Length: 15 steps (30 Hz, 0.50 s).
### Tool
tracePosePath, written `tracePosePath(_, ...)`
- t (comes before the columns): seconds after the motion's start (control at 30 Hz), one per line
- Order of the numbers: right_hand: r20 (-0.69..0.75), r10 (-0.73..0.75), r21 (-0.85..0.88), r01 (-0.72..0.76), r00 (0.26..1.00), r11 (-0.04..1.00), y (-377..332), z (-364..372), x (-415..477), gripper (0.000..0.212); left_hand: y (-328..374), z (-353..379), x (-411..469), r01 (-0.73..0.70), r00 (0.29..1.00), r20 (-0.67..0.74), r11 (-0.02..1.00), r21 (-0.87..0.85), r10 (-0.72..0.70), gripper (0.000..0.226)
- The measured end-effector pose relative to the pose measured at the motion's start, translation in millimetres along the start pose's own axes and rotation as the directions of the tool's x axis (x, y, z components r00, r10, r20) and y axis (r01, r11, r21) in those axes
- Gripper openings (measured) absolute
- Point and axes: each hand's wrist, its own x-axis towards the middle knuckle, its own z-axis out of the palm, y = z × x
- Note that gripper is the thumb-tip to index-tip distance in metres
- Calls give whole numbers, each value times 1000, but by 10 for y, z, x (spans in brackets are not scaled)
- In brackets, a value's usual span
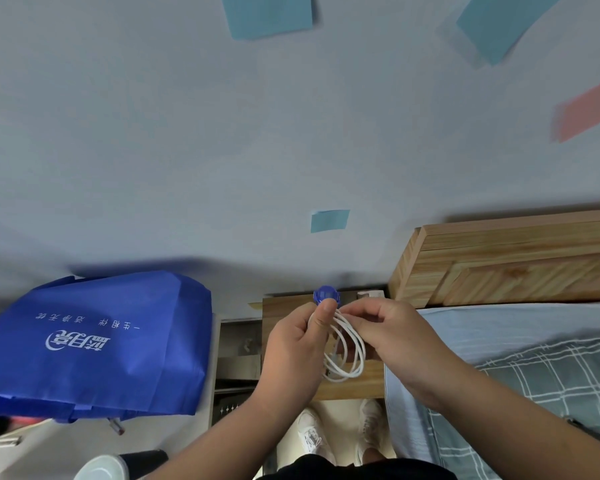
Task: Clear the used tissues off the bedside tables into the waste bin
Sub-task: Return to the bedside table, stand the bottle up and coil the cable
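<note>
Filling the upper view: pale grey-blue wall (153,133) with teal and pink paper patches (267,15) stuck on. Bed (492,327) on the right, light blue sheet, grey plaid cover, pine headboard (499,268) against the wall. Big blue bag (94,341) with white print on the left. Small wooden bench (354,388) between them, right beside the bed, long axis running toward the wall. Left hand (291,344) and right hand (395,337) meet above it, fingers (364,308) curled: both pinch a coiled white cable (347,358), oval loops hanging toward the person. Blue round thing (326,295) just past the left thumb, cannot tell if held. Small white item (371,293) at the bench's far edge by the headboard, too blurred to tell if tissue
</note>
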Motion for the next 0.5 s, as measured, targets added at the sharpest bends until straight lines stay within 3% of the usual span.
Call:
tracePosePath(0.17, 21, 108, 223, -110, 994, 969, -17, 0, -7, 11, -83, -27, 10, 43, 997, 65, 997, 63, -47, 65)
tracePosePath(0.33, 215, 302, 327, -360, 929, 874, -6, -41, 3, 9, -109, -64, 19, 77, 977, 191, 994, 72, -90, 38)
tracePosePath(0.5, 247, 313, 394, -390, 917, 832, 17, -25, -42, 14, -106, -140, 68, 122, 922, 358, 989, 88, -145, 44)
